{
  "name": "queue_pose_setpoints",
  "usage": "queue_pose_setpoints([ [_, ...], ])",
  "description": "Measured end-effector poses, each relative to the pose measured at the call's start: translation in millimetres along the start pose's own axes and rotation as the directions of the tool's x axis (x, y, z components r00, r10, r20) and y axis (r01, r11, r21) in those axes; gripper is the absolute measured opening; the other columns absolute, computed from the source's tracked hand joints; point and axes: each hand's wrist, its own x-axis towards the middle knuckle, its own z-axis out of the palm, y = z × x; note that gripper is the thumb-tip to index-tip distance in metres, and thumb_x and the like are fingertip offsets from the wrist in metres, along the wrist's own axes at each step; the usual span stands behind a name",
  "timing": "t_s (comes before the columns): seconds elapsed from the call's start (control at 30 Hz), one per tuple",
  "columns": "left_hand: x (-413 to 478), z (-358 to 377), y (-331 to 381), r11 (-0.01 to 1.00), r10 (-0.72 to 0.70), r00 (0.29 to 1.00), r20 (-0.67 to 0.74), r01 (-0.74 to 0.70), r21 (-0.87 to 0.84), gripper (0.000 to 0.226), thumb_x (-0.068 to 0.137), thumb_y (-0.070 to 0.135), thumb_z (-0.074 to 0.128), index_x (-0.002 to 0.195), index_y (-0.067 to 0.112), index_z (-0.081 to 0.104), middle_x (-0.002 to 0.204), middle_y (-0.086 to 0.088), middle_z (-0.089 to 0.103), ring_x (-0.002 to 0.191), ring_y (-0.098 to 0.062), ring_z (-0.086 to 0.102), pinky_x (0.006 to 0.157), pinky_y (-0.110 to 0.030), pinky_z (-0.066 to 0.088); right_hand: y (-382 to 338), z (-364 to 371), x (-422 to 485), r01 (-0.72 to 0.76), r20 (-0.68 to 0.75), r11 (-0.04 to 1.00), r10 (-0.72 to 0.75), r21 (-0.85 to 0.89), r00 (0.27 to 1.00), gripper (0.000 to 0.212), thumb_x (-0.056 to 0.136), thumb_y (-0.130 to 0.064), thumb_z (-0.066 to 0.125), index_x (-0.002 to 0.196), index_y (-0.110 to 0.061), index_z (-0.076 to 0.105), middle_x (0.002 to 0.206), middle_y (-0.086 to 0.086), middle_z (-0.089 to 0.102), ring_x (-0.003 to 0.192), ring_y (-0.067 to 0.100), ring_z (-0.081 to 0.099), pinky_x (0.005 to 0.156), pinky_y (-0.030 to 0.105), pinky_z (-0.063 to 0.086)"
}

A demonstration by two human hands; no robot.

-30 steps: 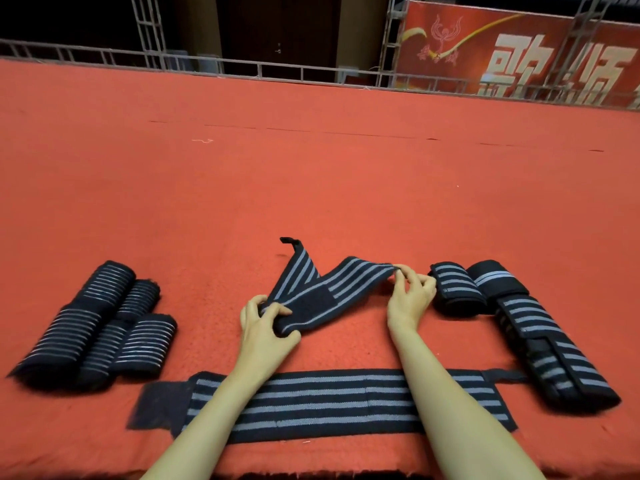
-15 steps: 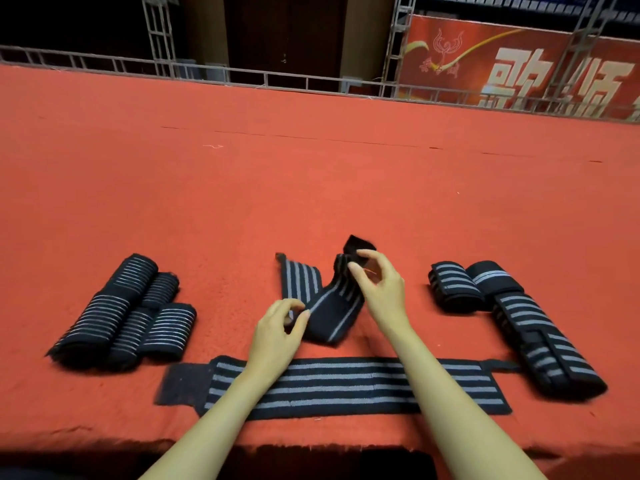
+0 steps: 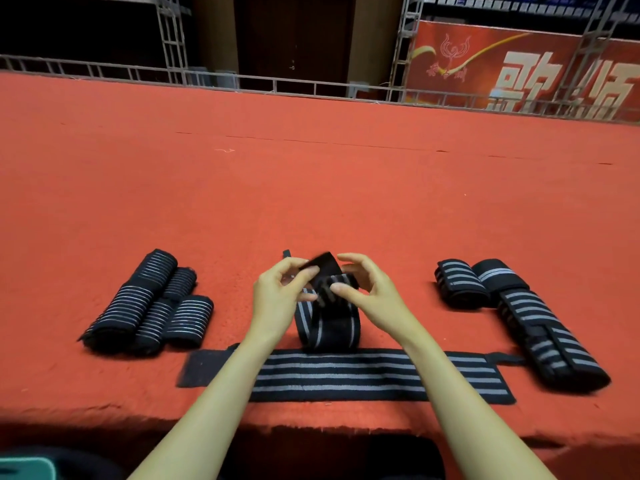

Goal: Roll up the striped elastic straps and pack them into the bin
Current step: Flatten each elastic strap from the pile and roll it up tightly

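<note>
Between left hand (image 3: 277,301) and right hand (image 3: 372,296), the striped strap (image 3: 329,327) seems pinched.

Left hand (image 3: 277,301), right hand (image 3: 372,299) close together, fingers (image 3: 309,271) curled, forearms extended

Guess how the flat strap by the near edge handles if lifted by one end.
Probably floppy: the flat strap lies limp, and the folded strap bends easily between the left hand and right hand. Likely light, being thin fabric. Flat, it should not roll.
</note>
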Motion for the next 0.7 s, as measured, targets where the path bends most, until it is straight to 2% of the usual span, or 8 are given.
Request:
queue_pose_setpoints([
  [0.1, -0.1, -6.4, 1.2, 0.995, -0.06, 0.995, -0.076, 0.053, -0.083, 0.006, 0.085, 0.014, 0.068, 0.09, 0.013, 0.067, 0.091, -0.004, 0.062, 0.064, -0.014, 0.068, 0.07, -0.037, 0.059, 22.0, -0.1, -1.7, -0.155, 0.116, 0.974, 0.176, -0.167, 0.978, 0.054, 0.076, -0.033, 0.079, 0.124, -0.027, 0.054, 0.117, -0.011, 0.064, 0.109, -0.002, 0.058, 0.1, 0.027, 0.046],
  [0.17, 1.0, -13.2, 0.5, 0.988, -0.073, 0.991, -0.114, 0.056, -0.144, 0.007, 0.087, 0.015, 0.066, 0.091, 0.01, 0.066, 0.094, -0.008, 0.061, 0.067, -0.01, 0.067, 0.068, -0.032, 0.058, 33.8, 0.2, -6.3, -0.274, 0.182, 0.951, 0.297, -0.141, 0.937, 0.06, 0.07, -0.041, 0.08, 0.123, -0.026, 0.056, 0.119, -0.009, 0.065, 0.11, 0.004, 0.06, 0.101, 0.035, 0.047],
  [0.3, 4.3, -32.7, -3.5, 0.972, -0.102, 0.972, -0.211, 0.052, -0.231, 0.011, 0.091, 0.011, 0.06, 0.095, 0.001, 0.058, 0.097, -0.013, 0.052, 0.063, -0.005, 0.066, 0.068, -0.026, 0.059, 36.9, -1.1, -15.6, -0.394, 0.298, 0.913, 0.349, 0.106, 0.889, 0.037, 0.082, -0.017, 0.075, 0.115, -0.013, 0.06, 0.111, 0.005, 0.071, 0.105, 0.016, 0.066, 0.096, 0.031, 0.05],
  [0.4, 4.3, -54.3, -8.8, 0.973, -0.097, 0.95, -0.298, 0.027, -0.228, 0.01, 0.093, 0.008, 0.057, 0.099, 0.001, 0.053, 0.099, -0.013, 0.045, 0.061, -0.002, 0.064, 0.071, -0.027, 0.059, 36.4, -2.8, -21.1, -0.352, 0.384, 0.936, 0.332, -0.02, 0.861, 0.034, 0.079, -0.011, 0.076, 0.11, -0.013, 0.062, 0.101, 0.002, 0.072, 0.095, 0.016, 0.067, 0.093, 0.032, 0.051],
  [0.47, 3.0, -71.6, -15.9, 0.985, -0.084, 0.937, -0.34, 0.027, -0.17, 0.009, 0.093, 0.008, 0.056, 0.098, 0.001, 0.052, 0.098, -0.011, 0.043, 0.06, 0.0, 0.064, 0.07, -0.027, 0.059, 37.1, -8.6, -22.2, -0.276, 0.324, 0.955, 0.298, -0.112, 0.898, 0.027, 0.079, -0.01, 0.076, 0.103, -0.017, 0.064, 0.097, 0.0, 0.071, 0.093, 0.014, 0.066, 0.093, 0.035, 0.05],
  [0.57, -4.0, -94.1, -26.4, 0.997, -0.06, 0.931, -0.361, 0.072, 0.02, 0.011, 0.093, 0.011, 0.056, 0.097, 0.001, 0.053, 0.09, -0.007, 0.047, 0.055, 0.001, 0.063, 0.068, -0.022, 0.058, 26.2, -30.2, -19.3, -0.163, 0.097, 0.98, 0.175, -0.114, 0.98, 0.029, 0.077, -0.006, 0.076, 0.095, -0.024, 0.062, 0.092, -0.004, 0.068, 0.093, 0.011, 0.061, 0.087, 0.032, 0.05],
  [0.63, -14.3, -100.8, -30.6, 0.978, -0.023, 0.944, -0.33, 0.09, 0.19, 0.01, 0.092, 0.012, 0.059, 0.093, 0.003, 0.054, 0.08, -0.009, 0.058, 0.056, -0.007, 0.066, 0.06, -0.013, 0.052, 10.3, -48.2, -14.9, -0.054, -0.048, 0.952, 0.041, -0.303, 0.998, 0.027, 0.076, -0.016, 0.079, 0.093, -0.027, 0.062, 0.086, -0.013, 0.063, 0.086, 0.006, 0.058, 0.082, 0.02, 0.042],
  [0.7, -25.6, -101.9, -35.5, 0.926, 0.036, 0.956, -0.29, 0.076, 0.369, 0.01, 0.09, 0.012, 0.062, 0.087, 0.005, 0.055, 0.076, -0.009, 0.063, 0.063, -0.015, 0.066, 0.058, -0.01, 0.045, -4.9, -59.0, -12.3, 0.051, -0.102, 0.82, -0.132, -0.57, 0.986, 0.026, 0.076, -0.03, 0.079, 0.096, -0.024, 0.065, 0.08, -0.017, 0.058, 0.079, 0.005, 0.054, 0.081, 0.023, 0.038],
])
